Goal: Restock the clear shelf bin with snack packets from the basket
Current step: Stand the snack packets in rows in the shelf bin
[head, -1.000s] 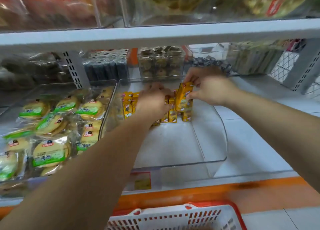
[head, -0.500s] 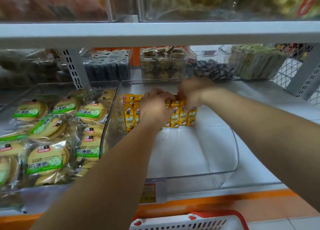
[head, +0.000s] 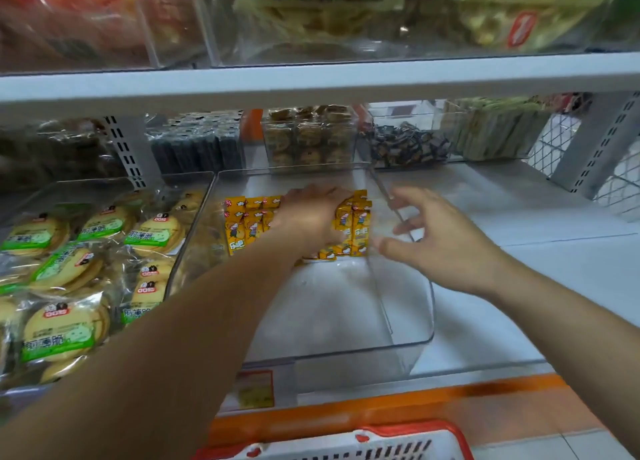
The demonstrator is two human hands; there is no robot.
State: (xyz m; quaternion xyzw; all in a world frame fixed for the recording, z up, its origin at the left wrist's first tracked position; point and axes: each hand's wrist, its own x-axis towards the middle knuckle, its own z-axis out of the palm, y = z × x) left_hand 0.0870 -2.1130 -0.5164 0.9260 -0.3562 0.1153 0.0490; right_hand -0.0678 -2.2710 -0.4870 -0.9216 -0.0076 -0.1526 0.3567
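The clear shelf bin [head: 408,345] sits on the middle shelf, its front half bare. A row of small yellow snack packets [head: 242,227] stands upright against its back wall. My left hand [head: 311,217] lies palm-down on the middle of that row, pressing the packets; whether it grips one I cannot tell. My right hand [head: 440,241] hovers just right of the bin's right wall, fingers spread, holding nothing. The white basket with a red rim [head: 349,445] shows at the bottom edge; its contents are hidden.
A neighbouring clear bin [head: 194,224] on the left holds green-labelled biscuit packs [head: 55,338]. Behind stand boxes of cookies [head: 308,137], dark sweets [head: 405,144] and pale packs [head: 491,130]. The upper shelf edge [head: 311,85] hangs low overhead. White shelf surface [head: 519,217] extends right.
My right hand let go of the packet it set into the row and drew back to the right, outside the bin, opening. My left hand stayed on the packets.
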